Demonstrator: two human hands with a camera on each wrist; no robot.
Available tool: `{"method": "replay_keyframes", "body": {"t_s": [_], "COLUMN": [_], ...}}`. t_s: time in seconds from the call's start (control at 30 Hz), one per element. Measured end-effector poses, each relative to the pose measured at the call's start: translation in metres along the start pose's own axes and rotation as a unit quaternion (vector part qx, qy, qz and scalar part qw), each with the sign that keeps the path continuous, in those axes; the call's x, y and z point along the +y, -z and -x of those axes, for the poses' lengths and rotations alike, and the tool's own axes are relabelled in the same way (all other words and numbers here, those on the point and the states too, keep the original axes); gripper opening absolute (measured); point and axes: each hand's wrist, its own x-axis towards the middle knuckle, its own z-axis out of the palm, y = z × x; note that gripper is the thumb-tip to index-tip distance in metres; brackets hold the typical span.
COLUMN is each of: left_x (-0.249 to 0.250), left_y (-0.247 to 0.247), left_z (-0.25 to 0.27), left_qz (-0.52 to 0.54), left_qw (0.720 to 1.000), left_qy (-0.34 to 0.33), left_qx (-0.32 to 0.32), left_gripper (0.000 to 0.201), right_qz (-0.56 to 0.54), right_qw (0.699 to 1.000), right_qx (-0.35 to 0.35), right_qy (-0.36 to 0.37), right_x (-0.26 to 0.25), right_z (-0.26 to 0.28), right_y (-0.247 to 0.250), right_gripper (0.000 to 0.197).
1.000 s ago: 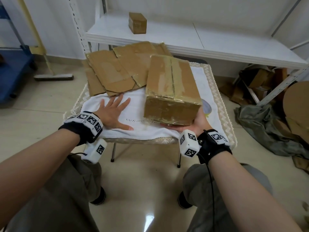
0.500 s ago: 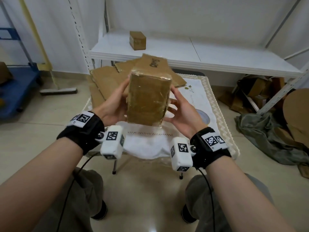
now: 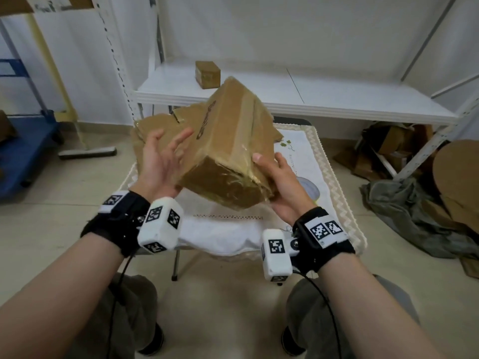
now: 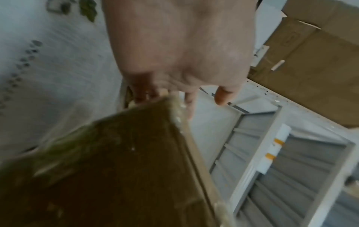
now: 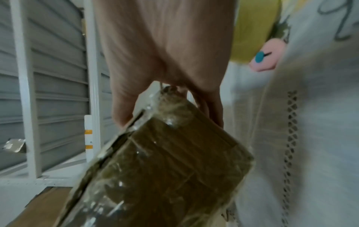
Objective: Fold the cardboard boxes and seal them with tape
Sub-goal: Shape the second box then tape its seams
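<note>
Above the cloth-covered table (image 3: pixel 334 177), both hands tilt a glossy, tape-wrapped cardboard box (image 3: pixel 228 151).

Brown taped cardboard box (image 3: pixel 228 151) carries dark lettering and glossy clear tape; white embroidered tablecloth (image 3: pixel 298 151) shows a zigzag border; black wrist straps (image 3: pixel 324 239) bear black-and-white square markers; blue cart (image 3: pixel 23 151) at left

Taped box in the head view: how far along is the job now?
Done: the taped box looks folded and sealed, with glossy tape across its end and seam. In hand: it is lifted and tilted above the small table; the right hand grips its near corner, the left hand is spread against its side. Left: flat cardboard sheets behind still lie unfolded.
</note>
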Motion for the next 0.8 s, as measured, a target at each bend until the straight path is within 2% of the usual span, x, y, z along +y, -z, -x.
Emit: {"method": "replay_keyframes", "body": {"t_s": [0.07, 0.13, 0.2, 0.3, 0.4, 0.43, 0.53, 0.6, 0.67, 0.7, 0.8], "left_x": [0.007, 0.006, 0.002, 0.002, 0.012, 0.016, 0.018, 0.013, 0.007, 0.005, 0.003], "left_y": [-0.003, -0.005, -0.004, -0.006, -0.020, -0.027, -0.053, -0.067, -0.075, -0.079, -0.093], "left_z": [-0.001, -0.004, -0.007, -0.010, -0.012, -0.013, -0.013, -0.020, -0.030, -0.035, -0.042], "left_qz": [-0.101, -0.176, -0.167, -0.138, -0.216, -0.262, -0.399, -0.456, -0.460, -0.459, -0.426], "left_qw": [0.994, 0.982, 0.984, 0.990, 0.976, 0.965, 0.916, 0.890, 0.886, 0.886, 0.903], "left_qy": [0.027, 0.053, 0.046, 0.032, -0.001, -0.008, 0.013, -0.009, -0.019, -0.007, 0.000], "left_qx": [-0.023, -0.046, -0.045, -0.021, 0.022, 0.025, -0.025, 0.004, 0.054, 0.063, 0.050], "left_gripper": [0.066, 0.059, 0.051, 0.047, 0.044, 0.048, 0.074, 0.092, 0.115, 0.116, 0.080], "right_qz": [0.019, 0.009, -0.020, -0.035, -0.039, -0.039, -0.007, 0.025, 0.040, 0.041, 0.037], "right_qw": [1.000, 0.999, 1.000, 0.999, 0.999, 0.999, 0.997, 0.995, 0.991, 0.989, 0.985], "right_qx": [-0.002, 0.006, -0.006, -0.018, 0.011, 0.027, 0.067, 0.085, 0.109, 0.118, 0.137], "right_qy": [0.025, 0.030, 0.013, -0.020, 0.000, 0.012, 0.044, 0.053, 0.070, 0.080, 0.096], "right_x": [0.000, 0.000, -0.002, -0.003, -0.009, -0.013, -0.016, -0.016, -0.020, -0.024, -0.036], "right_z": [0.004, 0.005, 0.005, 0.005, 0.003, 0.004, 0.000, -0.003, -0.005, -0.006, -0.009], "right_y": [-0.001, -0.002, 0.000, 0.003, 0.004, 0.004, 0.000, -0.006, -0.010, -0.009, 0.000], "right_gripper": [0.088, 0.070, 0.062, 0.063, 0.063, 0.064, 0.074, 0.084, 0.087, 0.086, 0.080]}}
